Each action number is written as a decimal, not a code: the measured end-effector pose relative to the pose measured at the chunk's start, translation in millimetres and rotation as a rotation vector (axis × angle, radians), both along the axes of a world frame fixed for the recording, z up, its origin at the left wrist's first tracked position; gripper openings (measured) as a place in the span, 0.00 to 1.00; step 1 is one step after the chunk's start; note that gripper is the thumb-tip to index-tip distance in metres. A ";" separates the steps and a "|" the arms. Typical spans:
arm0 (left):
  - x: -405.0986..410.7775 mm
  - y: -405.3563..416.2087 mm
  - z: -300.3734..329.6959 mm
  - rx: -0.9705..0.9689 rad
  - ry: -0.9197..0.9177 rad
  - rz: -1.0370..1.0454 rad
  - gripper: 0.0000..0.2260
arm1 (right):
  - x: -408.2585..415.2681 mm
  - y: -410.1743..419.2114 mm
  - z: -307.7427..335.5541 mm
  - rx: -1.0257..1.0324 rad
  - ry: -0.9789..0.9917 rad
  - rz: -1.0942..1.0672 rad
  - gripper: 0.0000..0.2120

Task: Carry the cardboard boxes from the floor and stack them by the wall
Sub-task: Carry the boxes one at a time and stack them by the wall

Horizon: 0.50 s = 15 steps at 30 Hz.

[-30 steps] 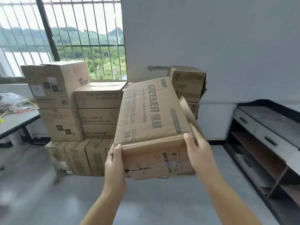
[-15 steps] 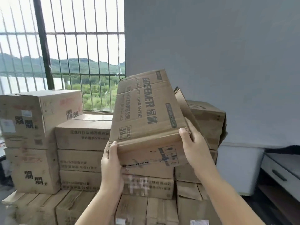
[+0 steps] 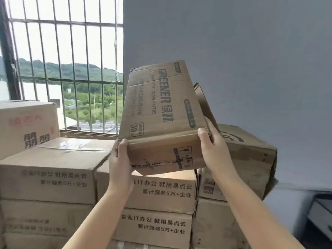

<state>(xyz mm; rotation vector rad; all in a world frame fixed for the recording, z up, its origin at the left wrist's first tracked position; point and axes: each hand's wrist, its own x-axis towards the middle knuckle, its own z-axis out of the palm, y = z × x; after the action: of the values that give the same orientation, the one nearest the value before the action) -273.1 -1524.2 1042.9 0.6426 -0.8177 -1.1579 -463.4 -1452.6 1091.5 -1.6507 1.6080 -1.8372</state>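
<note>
I hold a worn cardboard box (image 3: 161, 112) printed "GREENER" up in front of me, tilted with its far end raised. My left hand (image 3: 120, 159) grips its near left corner and my right hand (image 3: 213, 150) grips its near right edge by a loose flap. The box hovers just above the middle stack of boxes (image 3: 161, 193) by the grey wall (image 3: 233, 42). A dented box (image 3: 249, 162) tops the stack to the right, partly hidden behind my right hand.
More stacked boxes stand at the left: a low sealed one (image 3: 53, 169) and a taller one (image 3: 27, 126) beside it. A barred window (image 3: 66, 69) is behind them. A dark cabinet edge (image 3: 321, 218) shows at the lower right.
I have come closer to the stack and raised the box higher. Its near end is now just above the top of the middle stack. Both hands keep the same grip.
</note>
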 end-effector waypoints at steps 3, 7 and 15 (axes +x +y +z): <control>-13.8 -61.3 1.5 -0.007 -0.034 -0.034 0.19 | -13.4 -58.7 -1.1 0.014 -0.015 -0.027 0.22; -26.6 -148.1 8.3 0.007 -0.114 -0.056 0.18 | -30.0 -139.8 6.1 0.032 -0.051 -0.079 0.22; -70.6 -239.1 0.3 0.008 -0.290 -0.190 0.15 | -74.1 -235.1 -14.8 0.145 -0.260 -0.181 0.23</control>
<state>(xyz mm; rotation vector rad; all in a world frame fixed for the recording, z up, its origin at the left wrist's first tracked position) -343.6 -1763.3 1043.2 0.7631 -1.1406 -1.2558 -537.5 -1687.7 1076.6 -1.1851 1.7734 -1.8752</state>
